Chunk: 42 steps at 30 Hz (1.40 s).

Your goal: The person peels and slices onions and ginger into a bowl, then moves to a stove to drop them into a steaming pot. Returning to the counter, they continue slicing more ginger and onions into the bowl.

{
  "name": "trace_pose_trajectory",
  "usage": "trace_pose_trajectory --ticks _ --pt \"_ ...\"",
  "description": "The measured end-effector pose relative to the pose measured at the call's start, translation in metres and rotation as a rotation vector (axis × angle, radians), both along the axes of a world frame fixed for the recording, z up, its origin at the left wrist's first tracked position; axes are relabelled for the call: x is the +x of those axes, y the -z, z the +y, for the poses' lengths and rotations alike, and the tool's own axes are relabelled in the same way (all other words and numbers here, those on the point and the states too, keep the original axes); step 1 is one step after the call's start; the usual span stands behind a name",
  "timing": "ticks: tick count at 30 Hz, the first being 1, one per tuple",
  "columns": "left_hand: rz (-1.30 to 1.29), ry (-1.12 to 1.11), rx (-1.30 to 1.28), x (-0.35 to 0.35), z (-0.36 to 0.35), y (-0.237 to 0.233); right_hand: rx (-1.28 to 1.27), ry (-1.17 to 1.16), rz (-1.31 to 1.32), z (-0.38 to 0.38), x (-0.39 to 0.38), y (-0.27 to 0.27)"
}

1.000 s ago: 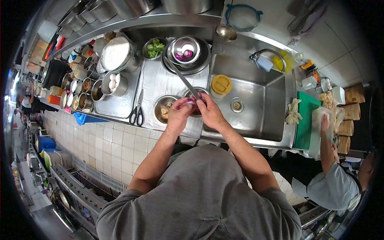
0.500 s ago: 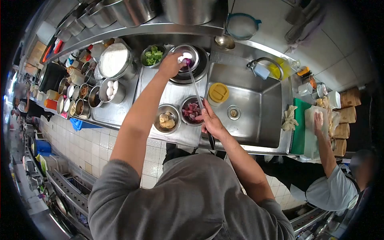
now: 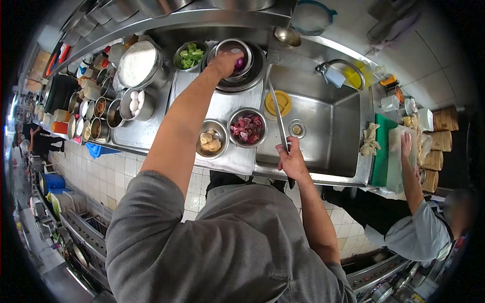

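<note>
My left hand point(image 3: 226, 64) reaches into a steel bowl point(image 3: 246, 48), its fingers closed around a purple onion point(image 3: 239, 64). That bowl rests on stacked dark round pans point(image 3: 258, 81). In my right hand point(image 3: 293, 160) is a long knife point(image 3: 279, 112), its blade pointing up and away over the left part of the sink. Just left of the knife, a bowl of red meat pieces point(image 3: 247, 128) sits on a white cloth point(image 3: 204, 104). Beside it is a bowl of pale yellowish chunks point(image 3: 210, 141). Green leafy pieces point(image 3: 191, 55) fill another bowl behind.
The steel sink point(image 3: 331, 126) holds a yellow lid point(image 3: 278, 103) beneath the faucet point(image 3: 348, 61). To the left stand a bowl of eggs point(image 3: 135, 103), a large white-topped container point(image 3: 137, 64) and several small pots. A co-worker's hand point(image 3: 406, 144) is at a tray right of a green board point(image 3: 382, 151).
My right hand has moved right with the knife, away from the meat bowl to the sink's front edge. My left hand has shifted slightly and still holds the onion in the bowl.
</note>
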<state>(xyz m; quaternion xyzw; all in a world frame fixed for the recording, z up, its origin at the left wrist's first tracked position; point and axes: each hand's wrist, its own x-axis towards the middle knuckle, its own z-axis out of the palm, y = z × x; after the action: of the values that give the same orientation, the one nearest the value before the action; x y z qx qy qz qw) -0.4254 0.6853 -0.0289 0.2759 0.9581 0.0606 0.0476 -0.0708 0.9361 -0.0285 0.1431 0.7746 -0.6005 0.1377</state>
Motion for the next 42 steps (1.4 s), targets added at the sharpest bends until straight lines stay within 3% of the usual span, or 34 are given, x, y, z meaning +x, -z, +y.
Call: trace_pose_trajectory --ticks 5,7,10,12,14,15,16,18,21,26,29,33,37,40,42 --pt "-0.059 -0.181 0.357 0.000 -0.010 -0.010 -0.089 -0.093 -0.021 -0.016 -0.013 -0.008" --pt "-0.368 -0.378 1.130 0.009 -0.019 -0.022 -0.088 -0.144 -0.053 -0.025 -0.016 -0.010" --pt "-0.509 -0.581 1.869 0.060 -0.049 -0.046 0.047 -0.084 -0.045 -0.029 -0.012 -0.010" --pt "-0.630 -0.540 2.193 0.096 -0.084 -0.033 0.143 -0.055 0.062 -0.021 -0.007 0.024" --pt "-0.750 -0.502 2.392 0.133 -0.127 0.016 0.235 -0.163 0.207 -0.007 -0.008 0.020" --pt "-0.890 -0.372 2.447 0.160 -0.144 0.028 0.322 -0.269 0.345 -0.003 -0.011 0.018" --pt "-1.027 -0.240 2.490 0.191 -0.154 0.034 0.399 -0.342 0.269 -0.002 -0.014 -0.002" --pt "-0.997 -0.347 2.553 0.243 -0.153 0.031 0.445 -0.373 0.257 0.003 -0.025 -0.001" --pt "-1.120 -0.223 2.631 0.291 -0.142 0.027 0.516 -0.419 0.248 -0.002 -0.055 -0.009" --pt "-1.127 -0.262 2.710 0.312 -0.124 0.017 0.710 -0.667 0.393 -0.032 -0.140 -0.012" --pt "-1.130 -0.287 2.684 0.316 -0.122 0.011 0.791 -0.786 0.479 -0.048 -0.194 0.022" --pt "-1.123 -0.313 2.659 0.330 -0.134 0.007 0.828 -0.829 0.405 -0.077 -0.214 0.000" --pt "-1.180 -0.317 2.672 0.335 -0.158 0.017 0.828 -0.701 0.488 -0.085 -0.218 0.031" --pt "-1.222 -0.531 2.607 0.329 -0.171 0.020 0.887 -0.612 0.456 -0.091 -0.215 0.037" --pt "-1.258 -0.549 2.538 0.316 -0.172 0.014 0.867 -0.559 0.487 -0.092 -0.212 0.048"
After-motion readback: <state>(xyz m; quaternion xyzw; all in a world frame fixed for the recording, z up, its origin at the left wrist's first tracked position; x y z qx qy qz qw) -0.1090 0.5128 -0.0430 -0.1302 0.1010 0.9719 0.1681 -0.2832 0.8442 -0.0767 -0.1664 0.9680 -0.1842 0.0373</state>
